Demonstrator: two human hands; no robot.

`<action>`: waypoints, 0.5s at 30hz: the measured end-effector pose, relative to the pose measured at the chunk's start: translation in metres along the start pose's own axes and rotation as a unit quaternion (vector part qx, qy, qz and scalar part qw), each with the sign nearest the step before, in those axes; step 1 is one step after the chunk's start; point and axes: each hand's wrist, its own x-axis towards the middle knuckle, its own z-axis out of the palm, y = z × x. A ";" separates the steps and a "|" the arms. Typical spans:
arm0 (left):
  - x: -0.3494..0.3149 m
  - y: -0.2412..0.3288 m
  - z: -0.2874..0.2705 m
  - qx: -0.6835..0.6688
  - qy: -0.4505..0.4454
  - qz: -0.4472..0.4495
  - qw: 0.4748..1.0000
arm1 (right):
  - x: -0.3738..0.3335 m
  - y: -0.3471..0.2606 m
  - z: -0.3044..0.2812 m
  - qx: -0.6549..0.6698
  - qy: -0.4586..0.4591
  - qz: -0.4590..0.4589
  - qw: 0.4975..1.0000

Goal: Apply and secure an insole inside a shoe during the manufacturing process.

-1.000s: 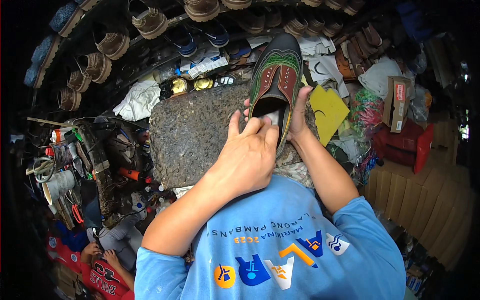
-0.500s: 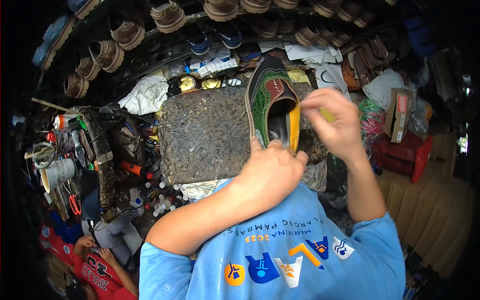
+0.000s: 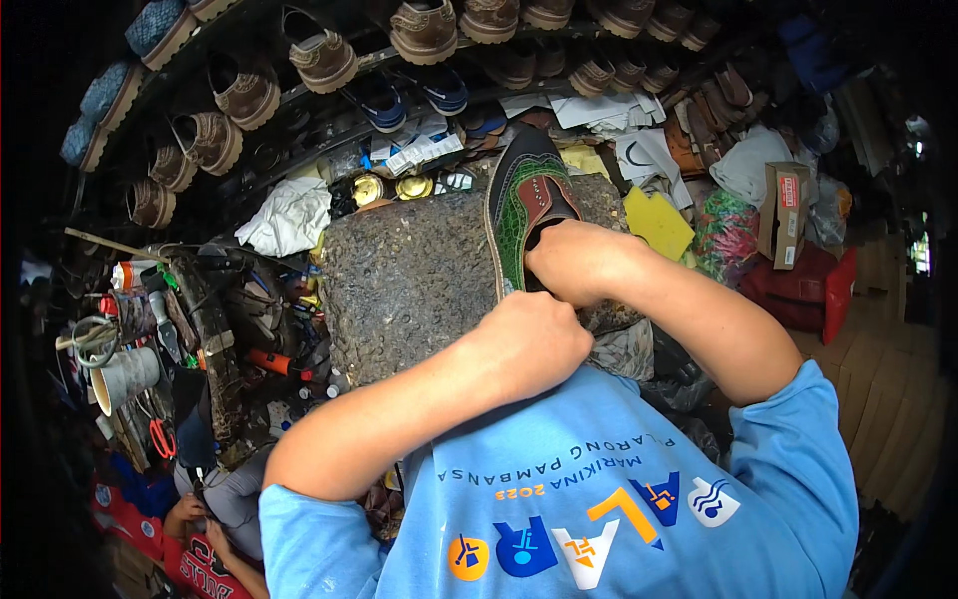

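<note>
A leather shoe (image 3: 529, 205) in black, green and reddish brown lies toe away from me on a dark, rough block (image 3: 399, 290). My left hand (image 3: 537, 341) is closed on its heel end, the fingers curled in. Across the opening rests my right hand (image 3: 584, 262), also closed, gripping the shoe's right side with fingertips partly inside. Both hands and the right wrist hide most of the heel, the opening and the right side of the shoe.
Brown shoes (image 3: 424, 30) line a rack beyond the block. Round tins (image 3: 368, 189), crumpled paper (image 3: 284, 217) and a yellow sheet (image 3: 659, 222) lie around it. Tools and a grey cup-shaped container (image 3: 125, 379) crowd the left. Another person (image 3: 205, 559) sits at lower left.
My right hand has come down and left from above the shoe's right side onto its opening. My left hand stays at the heel, its fingers now curled tighter. The yellow right side is now covered.
</note>
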 end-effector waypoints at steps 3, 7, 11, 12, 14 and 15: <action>-0.003 -0.014 -0.005 -0.027 -0.008 0.046 0.999 | -0.001 -0.011 -0.006 0.015 -0.002 0.062 0.998; 0.001 -0.009 -0.015 0.151 -0.091 0.064 0.982 | 0.005 -0.013 -0.008 0.023 0.010 0.108 0.994; 0.006 -0.011 -0.008 0.036 -0.040 0.055 0.997 | 0.009 0.000 -0.001 0.091 0.029 0.111 0.989; 0.004 -0.014 0.000 0.020 0.011 0.056 0.998 | 0.010 0.004 0.000 0.095 0.033 0.117 0.988; -0.003 -0.013 0.008 -0.007 0.084 0.030 0.996 | 0.017 0.018 0.004 0.055 0.087 0.052 0.993; -0.006 -0.012 0.010 -0.004 0.088 0.028 0.996 | 0.018 0.021 0.003 0.029 0.111 0.015 0.993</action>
